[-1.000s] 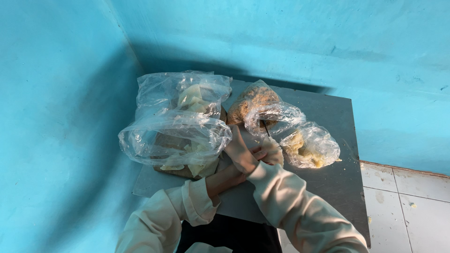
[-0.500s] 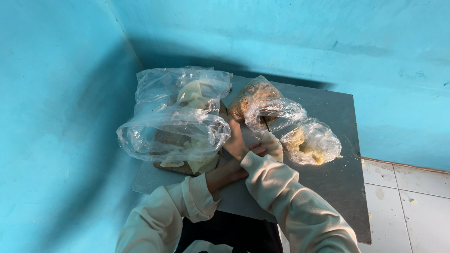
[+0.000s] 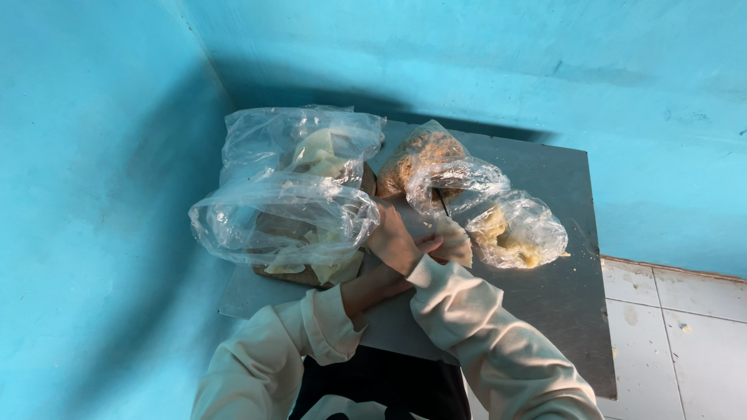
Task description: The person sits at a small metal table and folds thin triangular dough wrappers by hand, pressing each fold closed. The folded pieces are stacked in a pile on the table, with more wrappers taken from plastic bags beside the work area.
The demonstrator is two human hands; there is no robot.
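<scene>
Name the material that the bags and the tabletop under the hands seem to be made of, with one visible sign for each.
The clear crumpled bags look like thin plastic film: see-through, wrinkled, with glossy highlights. The flat grey square tabletop seems to be sheet metal or a laminate with a dull, smooth finish; its thin edge and even sheen suggest metal, though the look leaves that open.

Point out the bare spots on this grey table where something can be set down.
Bare patches on the table: the right strip beside the small clear bag, the far right corner behind it, and the near right edge past the right sleeve. Crowded: the left half, under the big plastic bags, and the middle, where the left hand works.
</scene>
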